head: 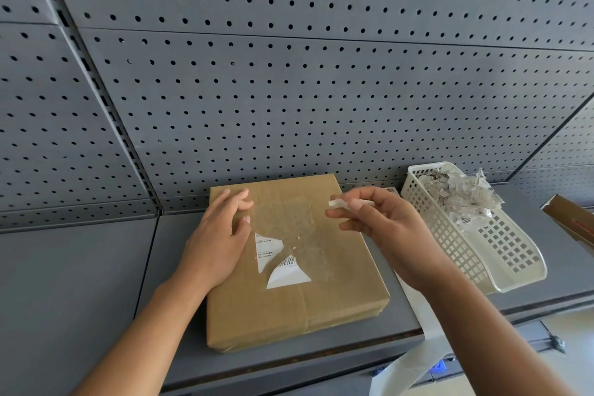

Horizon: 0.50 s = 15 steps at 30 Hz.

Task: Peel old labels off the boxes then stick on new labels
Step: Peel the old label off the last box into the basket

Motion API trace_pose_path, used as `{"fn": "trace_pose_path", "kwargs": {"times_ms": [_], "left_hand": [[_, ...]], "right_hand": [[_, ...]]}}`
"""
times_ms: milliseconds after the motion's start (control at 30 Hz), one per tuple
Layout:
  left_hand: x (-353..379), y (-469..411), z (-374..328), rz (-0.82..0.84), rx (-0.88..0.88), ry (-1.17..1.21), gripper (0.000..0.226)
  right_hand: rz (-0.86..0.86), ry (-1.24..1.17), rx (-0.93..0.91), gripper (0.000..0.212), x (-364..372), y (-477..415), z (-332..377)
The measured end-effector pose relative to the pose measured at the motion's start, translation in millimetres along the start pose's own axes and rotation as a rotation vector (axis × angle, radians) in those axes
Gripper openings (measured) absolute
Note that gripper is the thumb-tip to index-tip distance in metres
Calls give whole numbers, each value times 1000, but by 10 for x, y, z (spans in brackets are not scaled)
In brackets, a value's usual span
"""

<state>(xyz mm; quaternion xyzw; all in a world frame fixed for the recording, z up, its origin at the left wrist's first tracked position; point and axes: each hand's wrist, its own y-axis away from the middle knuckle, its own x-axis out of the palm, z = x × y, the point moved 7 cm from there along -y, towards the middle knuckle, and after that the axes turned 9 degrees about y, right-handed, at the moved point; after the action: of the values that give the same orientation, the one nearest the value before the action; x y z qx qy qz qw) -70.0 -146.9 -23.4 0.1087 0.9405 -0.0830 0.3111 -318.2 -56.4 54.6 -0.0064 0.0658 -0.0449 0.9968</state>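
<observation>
Box (321,309): flat on the shelf (96,283).
Left hand (215,241): fingers straight, steadying it.
Right hand (382,228): pinches a peeled scrap (337,202) above it.
Old label (289,276): two pieces left stuck; no new label yet.

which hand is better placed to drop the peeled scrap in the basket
Right: the right hand pinches the scrap and is nearer the basket; the left hand rests flat on the box.
</observation>
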Motion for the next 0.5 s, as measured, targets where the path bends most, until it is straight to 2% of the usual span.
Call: {"fn": "trace_pose_path", "kwargs": {"times_ms": [133,267,400,500], "left_hand": [[0,0,14,-2,2,5,34],[0,-1,15,-4,5,2,34],[-2,5,8,-5,12,4,33],[-2,3,11,-6,9,4,32]], "right_hand": [[43,13,0,25,-9,8,3],[15,-31,-11,31,-15,-16,-3],[-58,25,-44,24,-43,-37,13],[-101,40,-25,11,-65,-39,4]]}}
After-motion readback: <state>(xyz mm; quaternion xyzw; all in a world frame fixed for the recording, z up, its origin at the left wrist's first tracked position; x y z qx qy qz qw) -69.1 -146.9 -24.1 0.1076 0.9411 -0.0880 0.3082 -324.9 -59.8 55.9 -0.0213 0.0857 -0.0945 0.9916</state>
